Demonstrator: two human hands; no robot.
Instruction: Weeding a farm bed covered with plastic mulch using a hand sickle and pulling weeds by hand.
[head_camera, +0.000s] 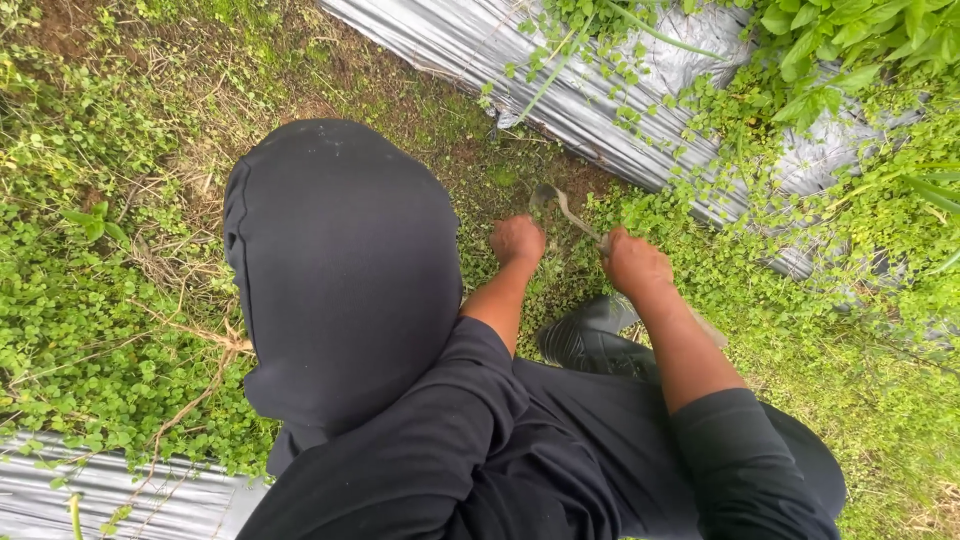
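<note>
My right hand (636, 264) grips the handle of a small curved hand sickle (562, 205), whose metal blade points away toward bare soil at the foot of a plastic-covered bed. My left hand (517, 240) is a closed fist pressed down among low green weeds (520, 290), just left of the blade; whether it holds weeds I cannot tell. Both forearms come out of dark sleeves. My bent knee in dark trousers (340, 270) fills the middle left, and a black rubber boot (585, 335) shows under my right arm.
A raised bed wrapped in silver-grey plastic mulch (560, 90) runs diagonally across the top right, overgrown with leafy plants (850, 40). Another strip of plastic mulch (110, 495) lies at the bottom left. Dense ground-cover weeds (70, 300) and dry stems cover the furrow.
</note>
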